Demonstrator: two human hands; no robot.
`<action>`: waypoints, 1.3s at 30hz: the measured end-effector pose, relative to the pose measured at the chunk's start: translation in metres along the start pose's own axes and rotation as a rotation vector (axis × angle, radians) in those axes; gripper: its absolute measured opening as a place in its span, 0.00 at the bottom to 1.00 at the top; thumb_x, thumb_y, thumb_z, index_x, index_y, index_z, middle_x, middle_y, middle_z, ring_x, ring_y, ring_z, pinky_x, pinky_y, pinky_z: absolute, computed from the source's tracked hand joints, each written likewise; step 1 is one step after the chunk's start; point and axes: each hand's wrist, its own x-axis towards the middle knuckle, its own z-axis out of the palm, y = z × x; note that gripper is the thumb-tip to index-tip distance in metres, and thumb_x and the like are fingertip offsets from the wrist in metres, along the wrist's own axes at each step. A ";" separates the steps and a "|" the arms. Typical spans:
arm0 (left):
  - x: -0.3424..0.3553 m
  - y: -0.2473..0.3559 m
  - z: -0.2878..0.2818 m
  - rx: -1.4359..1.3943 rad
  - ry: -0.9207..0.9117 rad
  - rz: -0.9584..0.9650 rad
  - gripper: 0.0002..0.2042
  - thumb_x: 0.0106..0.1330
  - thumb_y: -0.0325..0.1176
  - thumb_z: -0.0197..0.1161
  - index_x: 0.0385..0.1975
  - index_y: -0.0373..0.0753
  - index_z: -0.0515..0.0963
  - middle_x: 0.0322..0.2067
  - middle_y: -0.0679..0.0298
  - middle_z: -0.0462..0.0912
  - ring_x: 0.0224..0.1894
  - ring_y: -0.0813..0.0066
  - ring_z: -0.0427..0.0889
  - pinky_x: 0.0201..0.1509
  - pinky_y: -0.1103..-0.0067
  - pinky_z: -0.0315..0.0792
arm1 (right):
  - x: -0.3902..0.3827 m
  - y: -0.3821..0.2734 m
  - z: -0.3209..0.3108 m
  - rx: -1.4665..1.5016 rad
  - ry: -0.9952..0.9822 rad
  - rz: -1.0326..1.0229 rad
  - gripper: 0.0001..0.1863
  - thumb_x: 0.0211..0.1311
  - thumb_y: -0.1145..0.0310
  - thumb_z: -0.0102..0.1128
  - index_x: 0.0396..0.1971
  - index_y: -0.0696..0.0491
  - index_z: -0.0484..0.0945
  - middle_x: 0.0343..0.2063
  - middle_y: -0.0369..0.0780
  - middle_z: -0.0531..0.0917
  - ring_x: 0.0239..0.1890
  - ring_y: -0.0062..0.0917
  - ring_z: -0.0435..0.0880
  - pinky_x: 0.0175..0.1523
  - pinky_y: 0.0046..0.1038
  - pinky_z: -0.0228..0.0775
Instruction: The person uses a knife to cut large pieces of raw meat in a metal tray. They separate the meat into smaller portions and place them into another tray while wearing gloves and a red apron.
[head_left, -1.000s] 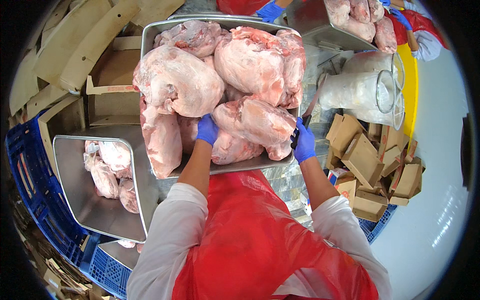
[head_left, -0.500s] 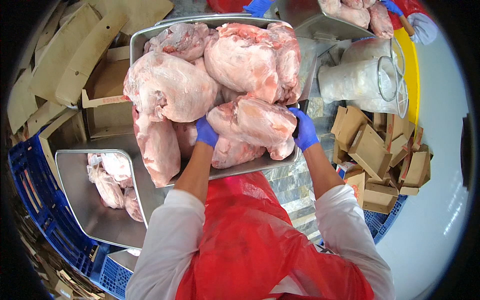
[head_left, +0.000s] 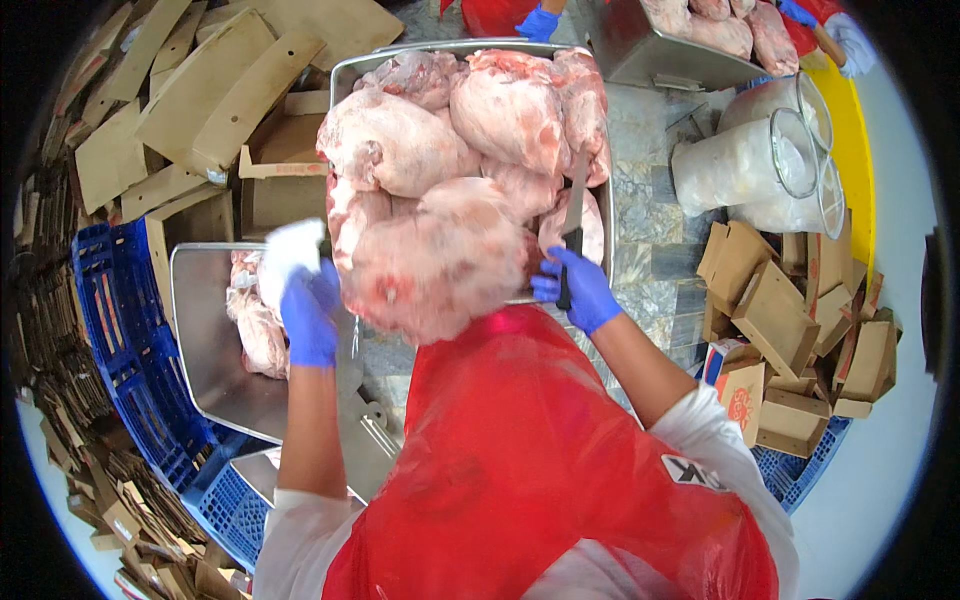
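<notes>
My right hand [head_left: 580, 288] is closed on the black handle of a knife [head_left: 575, 205], its blade pointing away from me over the meat. My left hand [head_left: 310, 315] is at the left side of the near meat, with a bright white crumpled thing [head_left: 290, 258] at its fingers, too blurred to name. A large pale pink piece of meat [head_left: 440, 265], smeared by motion, lies between my hands over the near edge of a metal tub [head_left: 345, 72]. Several more big pieces of meat [head_left: 400, 145] fill that tub.
Left of me stands a smaller metal bin [head_left: 215, 395] with meat, beside a blue pallet [head_left: 130, 330] and flattened cardboard [head_left: 215, 90]. To the right are plastic-lined hoops [head_left: 735, 165] and open cartons [head_left: 765, 310]. Co-workers' blue-gloved hands [head_left: 538, 24] show beyond, near another meat tub [head_left: 660, 55].
My left hand has moved left and nearer me, the white thing now by it. The near meat has shifted toward me. The knife has come into plain sight in my right hand.
</notes>
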 end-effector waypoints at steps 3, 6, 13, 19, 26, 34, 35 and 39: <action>0.001 -0.012 0.032 0.796 0.255 0.527 0.13 0.71 0.37 0.54 0.42 0.34 0.78 0.39 0.51 0.82 0.42 0.60 0.82 0.48 0.68 0.74 | -0.004 -0.009 -0.003 0.054 0.066 -0.198 0.13 0.68 0.61 0.59 0.46 0.52 0.74 0.33 0.38 0.78 0.25 0.28 0.80 0.27 0.28 0.72; -0.025 -0.054 0.100 1.217 0.182 1.021 0.18 0.67 0.33 0.57 0.54 0.34 0.76 0.56 0.44 0.76 0.61 0.50 0.73 0.63 0.58 0.64 | -0.016 -0.032 -0.040 -0.024 -0.014 -0.230 0.19 0.67 0.59 0.59 0.53 0.53 0.73 0.41 0.44 0.81 0.37 0.33 0.85 0.39 0.32 0.80; -0.056 -0.079 0.108 1.136 0.038 0.975 0.17 0.64 0.31 0.57 0.53 0.43 0.81 0.54 0.50 0.80 0.58 0.48 0.74 0.64 0.55 0.62 | -0.050 -0.010 -0.196 0.003 0.107 -0.210 0.16 0.67 0.62 0.60 0.48 0.55 0.73 0.33 0.44 0.83 0.28 0.32 0.86 0.30 0.30 0.79; -0.048 -0.087 0.107 1.163 0.037 0.931 0.15 0.65 0.32 0.58 0.50 0.42 0.81 0.49 0.46 0.81 0.50 0.43 0.79 0.53 0.57 0.72 | -0.049 0.071 -0.329 -0.101 0.304 -0.306 0.16 0.67 0.60 0.61 0.46 0.55 0.73 0.29 0.42 0.82 0.22 0.27 0.82 0.23 0.26 0.74; -0.050 -0.101 0.111 1.250 0.033 0.983 0.17 0.66 0.33 0.57 0.54 0.38 0.78 0.51 0.44 0.80 0.55 0.42 0.76 0.59 0.59 0.70 | -0.056 0.144 -0.408 -0.046 0.448 -0.236 0.13 0.66 0.62 0.60 0.44 0.54 0.73 0.25 0.42 0.80 0.16 0.26 0.78 0.17 0.26 0.67; -0.087 -0.105 0.150 1.313 0.051 1.176 0.18 0.65 0.36 0.57 0.53 0.40 0.79 0.50 0.47 0.81 0.53 0.46 0.79 0.67 0.56 0.63 | -0.103 0.240 -0.481 -0.043 0.681 -0.223 0.11 0.64 0.63 0.60 0.40 0.53 0.73 0.20 0.38 0.75 0.12 0.25 0.74 0.14 0.28 0.61; -0.093 -0.107 0.151 1.315 0.066 1.223 0.18 0.65 0.37 0.57 0.53 0.40 0.79 0.49 0.47 0.82 0.51 0.46 0.80 0.67 0.56 0.63 | -0.113 0.256 -0.488 -0.031 0.712 -0.203 0.11 0.64 0.63 0.60 0.40 0.53 0.73 0.19 0.38 0.75 0.12 0.25 0.74 0.14 0.28 0.60; -0.099 -0.101 0.167 1.325 0.018 0.974 0.16 0.65 0.40 0.56 0.45 0.37 0.82 0.39 0.43 0.84 0.43 0.43 0.83 0.55 0.55 0.71 | -0.167 0.318 -0.514 -0.094 0.811 -0.105 0.12 0.64 0.61 0.60 0.39 0.52 0.72 0.18 0.37 0.74 0.11 0.25 0.72 0.13 0.29 0.60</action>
